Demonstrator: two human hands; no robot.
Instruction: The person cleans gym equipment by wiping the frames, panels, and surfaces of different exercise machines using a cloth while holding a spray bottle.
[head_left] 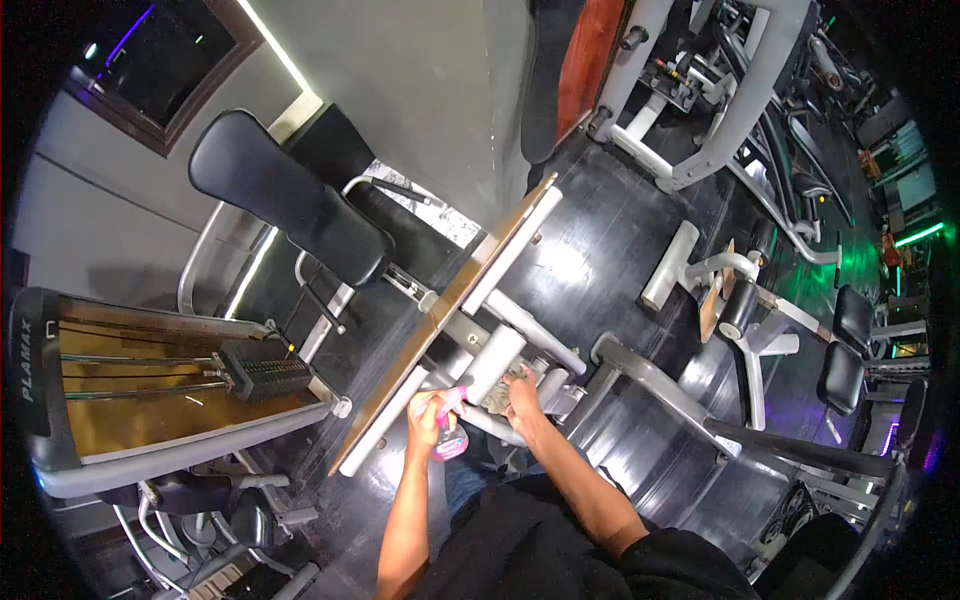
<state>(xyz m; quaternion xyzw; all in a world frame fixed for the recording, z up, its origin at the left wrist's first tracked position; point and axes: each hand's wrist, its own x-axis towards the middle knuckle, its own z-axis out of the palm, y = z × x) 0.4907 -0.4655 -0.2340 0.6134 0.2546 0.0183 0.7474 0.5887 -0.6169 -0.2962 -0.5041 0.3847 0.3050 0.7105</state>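
Observation:
My left hand (pixel 424 418) is closed around the neck of a spray bottle (pixel 450 443) with pink liquid and a pink trigger head. Just to its right, my right hand (pixel 521 393) presses a crumpled greyish cloth (pixel 497 398) to the metal frame of a gym machine. A thick light-grey tube (pixel 496 358) of that frame rises between the two hands. My right fingers are partly hidden behind the cloth and the frame.
A long flat panel with white edges (pixel 450 300) stands right before me. To the left are a black padded seat (pixel 360 240) and a weight stack (pixel 262 370). A curved grey frame (pixel 660 385) and a bench with rollers (pixel 740 305) stand to the right on black flooring (pixel 565 265).

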